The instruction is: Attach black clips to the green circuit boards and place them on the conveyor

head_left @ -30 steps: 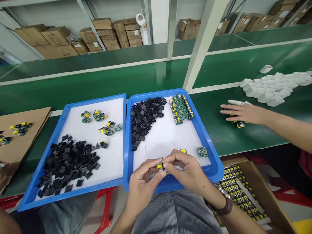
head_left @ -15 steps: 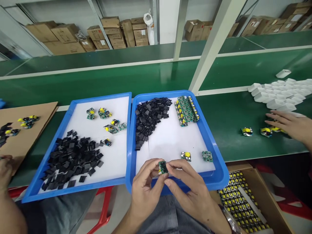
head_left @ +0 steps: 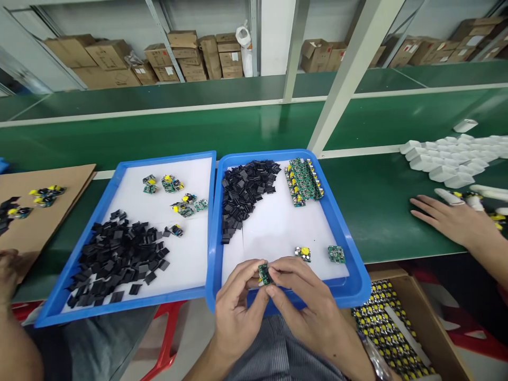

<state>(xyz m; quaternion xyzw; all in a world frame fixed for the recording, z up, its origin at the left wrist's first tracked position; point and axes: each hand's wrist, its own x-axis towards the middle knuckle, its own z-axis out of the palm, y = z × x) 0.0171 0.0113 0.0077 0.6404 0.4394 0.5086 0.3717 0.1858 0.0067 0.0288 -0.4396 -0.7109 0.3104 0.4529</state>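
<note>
Both my hands pinch one small green circuit board (head_left: 264,273) above the near rim of the right blue tray (head_left: 359,288). My left hand (head_left: 238,309) grips it from the left and my right hand (head_left: 307,304) from the right. In that tray lie a pile of black plastic pieces (head_left: 244,190), a row of green boards (head_left: 304,181), and two loose boards (head_left: 304,253) (head_left: 336,254) just beyond my fingers.
A left blue tray (head_left: 115,182) holds black pieces (head_left: 117,256) and a few boards. Another person's hand (head_left: 450,219) rests on the green belt at right, near white housings (head_left: 456,156). A carton of boards (head_left: 391,330) sits below right; cardboard (head_left: 39,211) and someone's arm at left.
The board in my fingers has turned from yellow side to green side up. The other person's hand has drawn back to the right, taking the loose boards off the belt.
</note>
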